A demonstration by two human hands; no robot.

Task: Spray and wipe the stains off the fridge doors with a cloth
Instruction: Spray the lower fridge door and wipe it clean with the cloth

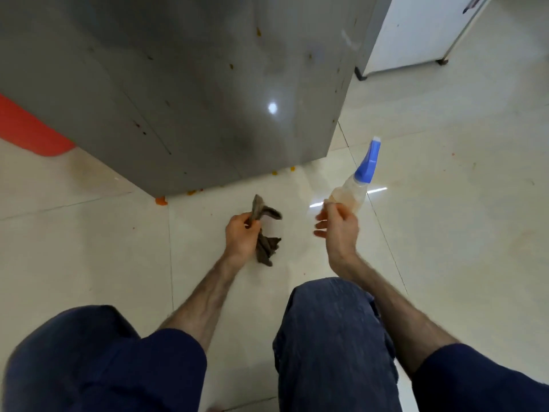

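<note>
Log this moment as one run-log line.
left hand: grips brown cloth | right hand: holds spray bottle, nozzle up | fridge door: stains visible | floor: orange bits by fridge base

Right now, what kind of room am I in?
Probably a kitchen or utility area: a stained grey fridge door, a white appliance beside it, and a glossy tiled floor with orange food scraps.
</note>
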